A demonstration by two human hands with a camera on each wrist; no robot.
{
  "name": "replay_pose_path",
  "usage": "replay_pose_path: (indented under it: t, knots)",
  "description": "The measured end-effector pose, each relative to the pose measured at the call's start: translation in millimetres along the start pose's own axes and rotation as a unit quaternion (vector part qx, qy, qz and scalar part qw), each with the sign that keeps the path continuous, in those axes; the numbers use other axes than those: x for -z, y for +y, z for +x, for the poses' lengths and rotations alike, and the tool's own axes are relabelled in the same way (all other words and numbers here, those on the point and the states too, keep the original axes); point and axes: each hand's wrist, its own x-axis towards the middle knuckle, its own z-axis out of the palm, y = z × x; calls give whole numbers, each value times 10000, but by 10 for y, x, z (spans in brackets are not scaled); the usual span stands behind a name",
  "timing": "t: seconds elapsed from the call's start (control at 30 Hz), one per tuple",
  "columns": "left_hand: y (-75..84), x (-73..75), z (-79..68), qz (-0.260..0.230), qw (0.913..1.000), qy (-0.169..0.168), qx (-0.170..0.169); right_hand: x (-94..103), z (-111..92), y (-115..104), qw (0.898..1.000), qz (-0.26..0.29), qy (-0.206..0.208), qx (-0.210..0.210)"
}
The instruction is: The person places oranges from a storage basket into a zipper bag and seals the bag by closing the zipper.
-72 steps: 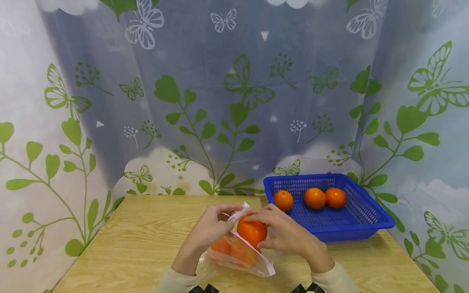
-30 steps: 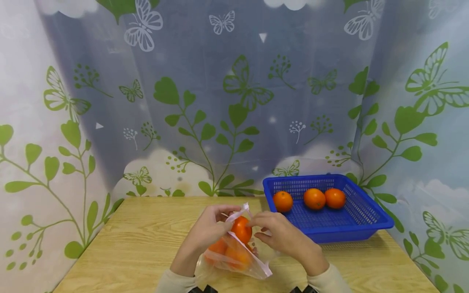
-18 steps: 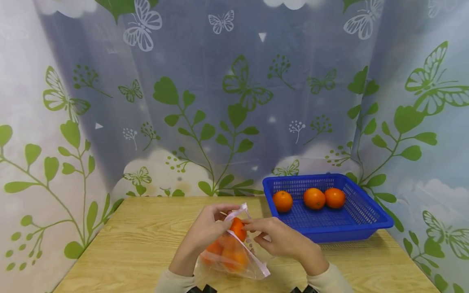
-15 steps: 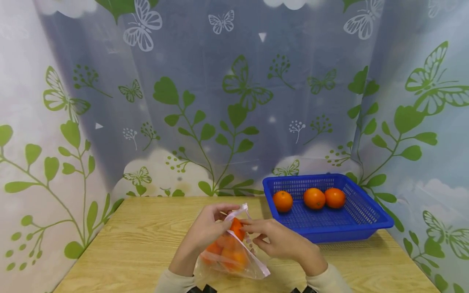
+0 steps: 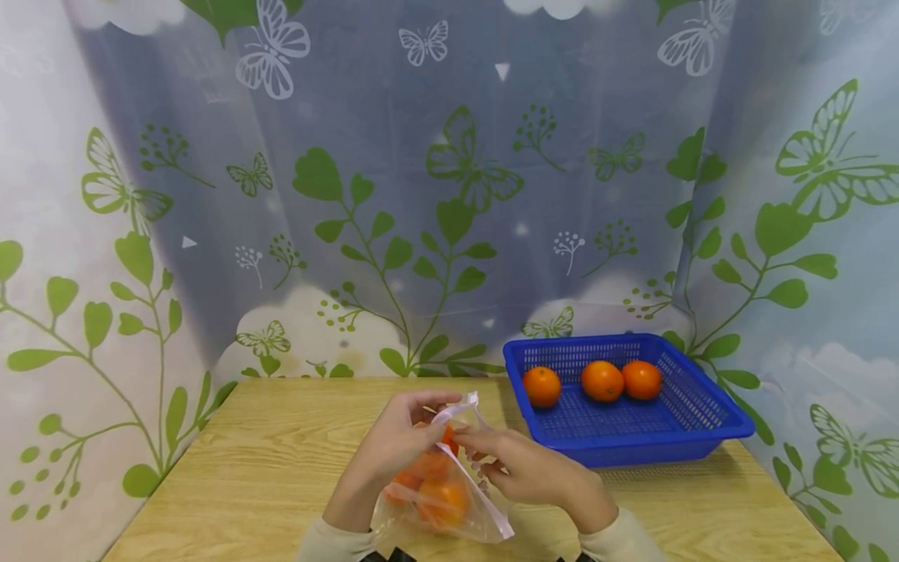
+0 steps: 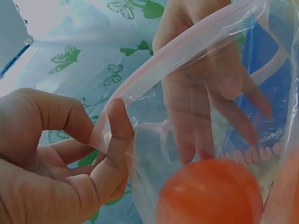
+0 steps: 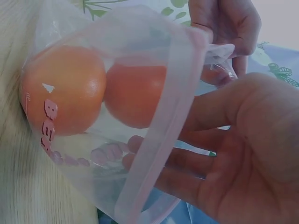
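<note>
A clear zip bag [image 5: 495,519] with a pale pink rim stands on the table, holding several oranges [image 5: 442,503] that show through the plastic. At its mouth, my left hand [image 5: 396,437] pinches the rim between thumb and finger, as the left wrist view shows. My right hand [image 5: 527,464] reaches into the bag's opening with fingers extended. In the left wrist view those fingertips come down at the top of one orange [image 6: 210,193]; whether they touch it I cannot tell. From the right side, the right wrist view shows two oranges [image 7: 135,93] behind the film and pink lettering.
To the right stands a blue plastic basket [image 5: 632,453] with three oranges [image 5: 602,381] in it. The wood-grain table [image 5: 295,445] runs back to a patterned curtain [image 5: 393,195] with leaves and butterflies.
The right hand held an orange at the bag's mouth earlier; that orange has gone down into the bag, and the right fingers have followed it inward. The left hand keeps its place.
</note>
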Motion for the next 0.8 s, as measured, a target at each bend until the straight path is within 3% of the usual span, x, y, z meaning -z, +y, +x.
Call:
replay_pose_path:
  t: [0.33, 0.57, 0.7, 0.8]
  knots:
    - [9, 8, -1, -23, 9999, 96, 70, 35, -15, -41, 9987, 411, -126, -281]
    - [3, 90, -18, 13, 9998, 181, -127, 142, -81, -59, 9949, 823, -121, -577]
    - [15, 151, -47, 64, 9994, 283, -187, 212, -115, -61, 9912, 1047, -8, -811]
    - [33, 179, -63, 96, 9991, 388, -143, 272, -144, -64, 9909, 1129, 214, -701]
